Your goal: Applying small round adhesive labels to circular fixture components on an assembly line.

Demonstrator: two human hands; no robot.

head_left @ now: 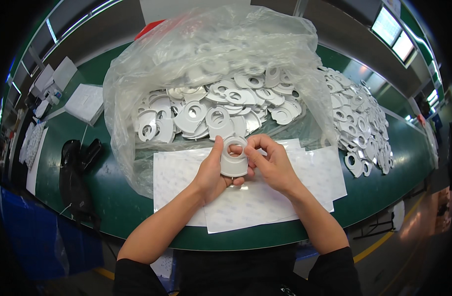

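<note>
Between my two hands is a silver-white flat part [234, 166] with a round hole near its upper end. My left hand [212, 173] grips its left edge, the thumb along the side and fingertips showing beneath. At the right edge, my right hand [270, 162] has its thumb and bent fingers closed on the part near the hole. Below the hands lie overlapping white paper sheets [186, 172]. Just beyond them, a large clear plastic bag [211, 54] gapes toward me, holding a heap of similar parts [191, 114].
To the right, more such parts are piled [359, 121] on the green table [383, 192]. A black object with a strap [75, 177] rests at the left, with a white block-shaped package [85, 102] behind it. Something red [149, 29] shows behind the bag.
</note>
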